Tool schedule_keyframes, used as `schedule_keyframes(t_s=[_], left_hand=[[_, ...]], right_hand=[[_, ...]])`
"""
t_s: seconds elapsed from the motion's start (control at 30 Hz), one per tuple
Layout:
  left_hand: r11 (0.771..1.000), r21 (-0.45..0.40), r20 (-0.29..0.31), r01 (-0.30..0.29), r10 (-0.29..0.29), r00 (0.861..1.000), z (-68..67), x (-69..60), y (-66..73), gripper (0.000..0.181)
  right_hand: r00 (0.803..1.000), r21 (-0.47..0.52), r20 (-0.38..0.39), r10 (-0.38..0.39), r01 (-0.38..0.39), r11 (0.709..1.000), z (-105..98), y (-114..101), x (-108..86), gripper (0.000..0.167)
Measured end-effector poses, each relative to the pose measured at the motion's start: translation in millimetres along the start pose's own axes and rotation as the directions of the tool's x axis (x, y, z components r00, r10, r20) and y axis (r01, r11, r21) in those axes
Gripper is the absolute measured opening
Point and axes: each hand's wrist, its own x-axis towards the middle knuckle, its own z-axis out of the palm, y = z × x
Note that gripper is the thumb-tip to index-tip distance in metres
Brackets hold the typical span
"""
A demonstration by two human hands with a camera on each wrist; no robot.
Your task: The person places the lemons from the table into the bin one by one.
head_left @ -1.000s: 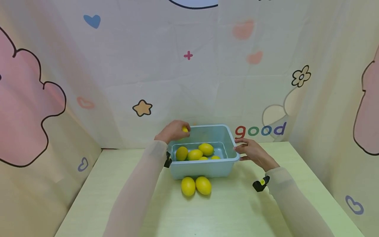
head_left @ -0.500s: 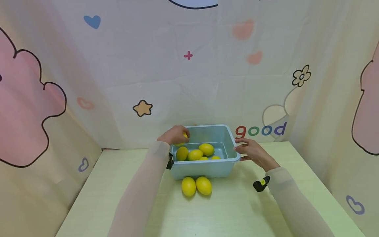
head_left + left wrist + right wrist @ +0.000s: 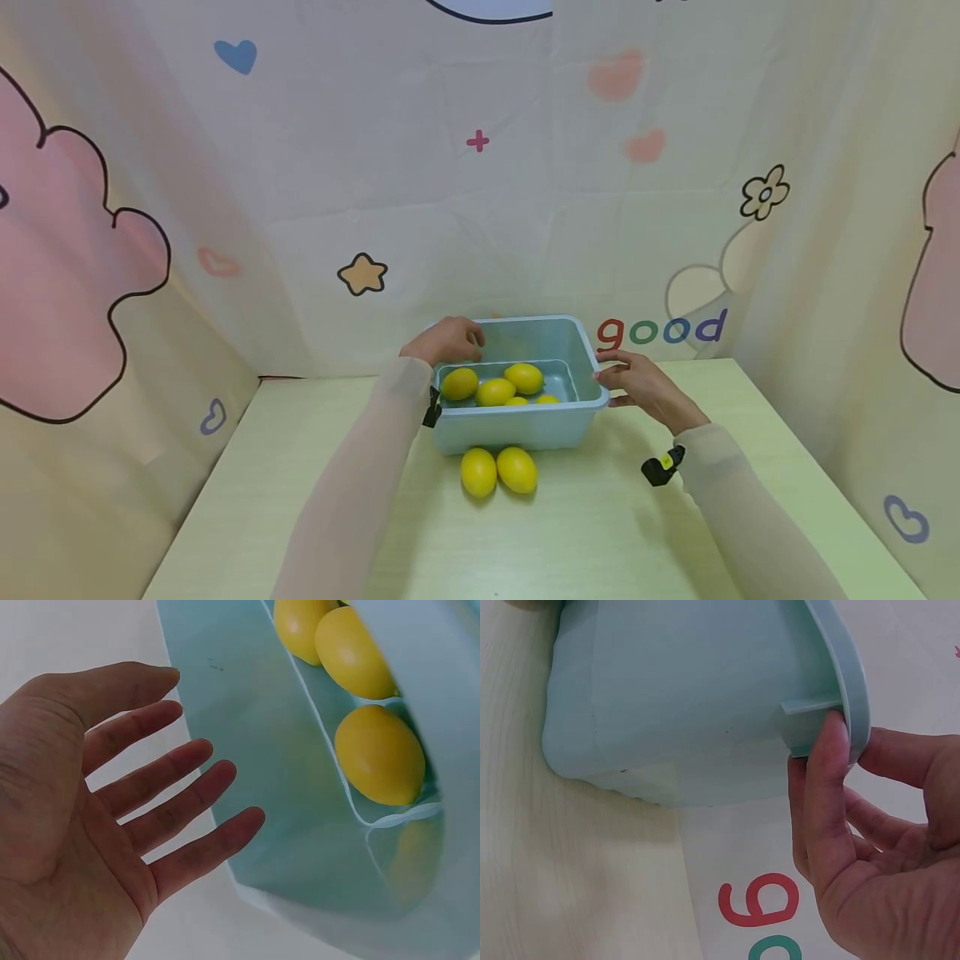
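Observation:
A light blue plastic basin (image 3: 517,432) stands on the table with several yellow lemons (image 3: 523,378) lying inside it. My left hand (image 3: 452,340) is over the basin's back left corner, holding nothing. Its fingers (image 3: 184,799) are spread and nearly straight in the left wrist view, apart from the lemon (image 3: 380,754) on the basin floor. At the right side, my right hand (image 3: 647,390) grips the basin's rim (image 3: 859,682), with fingers tucked under the lip and the thumb on the other side. Part of the basin's interior is hidden behind its front wall.
Two lemons, one on the left (image 3: 478,472) and one on the right (image 3: 517,471), lie side by side on the pale wooden table (image 3: 570,533) before the basin. A printed curtain (image 3: 480,208) hangs close behind the basin and along both sides.
My left hand lowered a lemon into the basin and let it go; its fingers are now bare. The leftmost visible lemon in the basin looks slightly shifted. My right hand stays at the rim.

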Motion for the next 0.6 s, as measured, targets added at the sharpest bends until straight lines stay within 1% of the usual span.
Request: schedule_keyframes(t_s=[0.3, 0.47, 0.6], left_hand=[[0.997, 0.044, -0.015, -0.058, 0.059, 0.998, -10.2, -9.8, 11.3, 0.035], [0.991, 0.105, -0.038, -0.086, 0.090, 0.995, -16.0, -16.5, 18.6, 0.039], [0.986, 0.135, -0.068, -0.097, 0.107, 0.992, -18.8, -23.4, 24.6, 0.042]], right_hand=[[1.000, -0.001, 0.009, -0.006, 0.006, 1.000, 2, -3, -1.3, 0.056], [1.000, 0.001, 0.006, -0.004, 0.004, 1.000, 2, -4, -3.3, 0.056], [1.000, 0.004, -0.001, -0.004, 0.004, 1.000, 2, -5, -4.0, 0.055]])
